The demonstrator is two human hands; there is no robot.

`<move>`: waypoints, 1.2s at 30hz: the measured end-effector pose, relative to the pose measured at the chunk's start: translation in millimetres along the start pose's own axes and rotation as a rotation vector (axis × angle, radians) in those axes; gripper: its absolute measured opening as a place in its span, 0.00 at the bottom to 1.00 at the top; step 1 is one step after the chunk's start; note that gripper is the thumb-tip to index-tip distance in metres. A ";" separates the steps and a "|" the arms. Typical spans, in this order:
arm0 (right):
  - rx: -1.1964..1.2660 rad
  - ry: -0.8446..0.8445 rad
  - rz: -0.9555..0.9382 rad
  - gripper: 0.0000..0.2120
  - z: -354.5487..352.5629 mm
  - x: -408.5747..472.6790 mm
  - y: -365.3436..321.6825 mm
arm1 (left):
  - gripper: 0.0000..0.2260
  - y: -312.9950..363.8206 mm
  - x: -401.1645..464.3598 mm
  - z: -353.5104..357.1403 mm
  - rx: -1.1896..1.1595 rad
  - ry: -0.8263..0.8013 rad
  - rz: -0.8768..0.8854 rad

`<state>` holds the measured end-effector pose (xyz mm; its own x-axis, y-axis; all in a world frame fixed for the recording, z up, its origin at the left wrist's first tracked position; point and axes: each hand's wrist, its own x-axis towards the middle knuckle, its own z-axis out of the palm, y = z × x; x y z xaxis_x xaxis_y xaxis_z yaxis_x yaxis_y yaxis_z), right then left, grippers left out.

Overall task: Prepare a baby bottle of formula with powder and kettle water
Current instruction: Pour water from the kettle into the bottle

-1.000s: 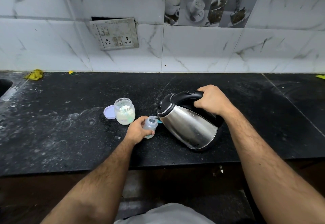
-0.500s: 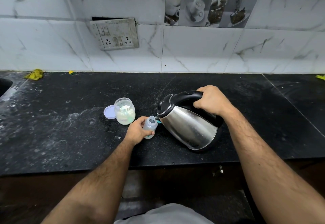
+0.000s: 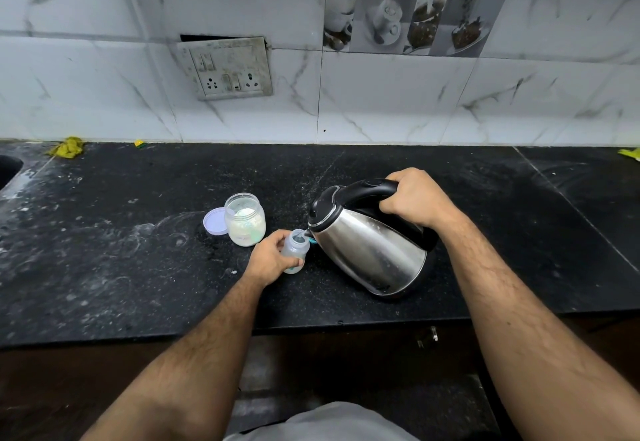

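Here left hand half hides bottle under kettle spout.

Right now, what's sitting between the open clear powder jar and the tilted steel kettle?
In the head view, the small clear baby bottle, gripped by the left hand, stands between the powder jar and the steel kettle, under its spout.

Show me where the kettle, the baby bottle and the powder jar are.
kettle (image 3: 370, 253), head view, steel side.
baby bottle (image 3: 296, 245), head view, clear shoulder below its mouth.
powder jar (image 3: 245, 222), head view, front wall.
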<state>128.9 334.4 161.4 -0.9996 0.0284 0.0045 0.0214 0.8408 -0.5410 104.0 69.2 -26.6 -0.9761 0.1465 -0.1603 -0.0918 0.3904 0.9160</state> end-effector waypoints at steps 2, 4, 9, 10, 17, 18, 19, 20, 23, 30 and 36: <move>-0.004 -0.001 0.001 0.04 0.3 0.2 0.4 | 0.24 -0.1 -0.1 0.7 0.006 -0.001 0.000; -0.002 -0.004 0.002 0.04 0.7 0.5 0.6 | 0.24 -0.2 -0.5 1.1 0.008 0.000 -0.002; -0.008 -0.002 0.004 0.04 1.1 1.0 0.9 | 0.24 -0.3 0.4 1.1 0.005 -0.004 -0.003; -0.007 -0.002 0.004 0.04 1.0 1.0 0.9 | 0.24 -0.1 0.6 1.2 0.004 -0.003 -0.004; 0.000 0.004 0.011 0.03 -0.6 1.1 0.6 | 0.24 1.0 1.9 2.4 0.000 -0.002 0.001; -0.001 0.004 0.010 0.03 -0.7 1.1 0.6 | 0.24 1.2 2.0 2.2 0.003 -0.003 0.001; 0.000 0.003 0.008 0.03 -0.7 1.1 0.5 | 0.24 1.5 1.8 1.9 0.004 -0.004 0.001; 0.001 0.003 0.008 0.03 -0.7 1.1 0.6 | 0.24 1.8 1.6 1.6 0.003 -0.004 0.001; -0.006 0.004 0.011 0.03 -0.9 0.8 0.6 | 0.24 3.0 0.9 1.7 -0.008 -0.007 0.003; -0.033 -0.002 0.007 0.03 1.2 0.9 0.4 | 0.24 6.7 -1.5 2.7 -0.014 -0.017 0.009; -0.012 -0.003 0.016 0.03 3.5 0.6 1.9 | 0.23 7.9 -2.6 1.6 -0.025 -0.027 0.011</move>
<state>128.3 334.1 157.4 -0.9992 0.0404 -0.0063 0.0376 0.8466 -0.5309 106.1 73.3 -19.5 -0.9715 0.1751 -0.1600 -0.0866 0.3663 0.9265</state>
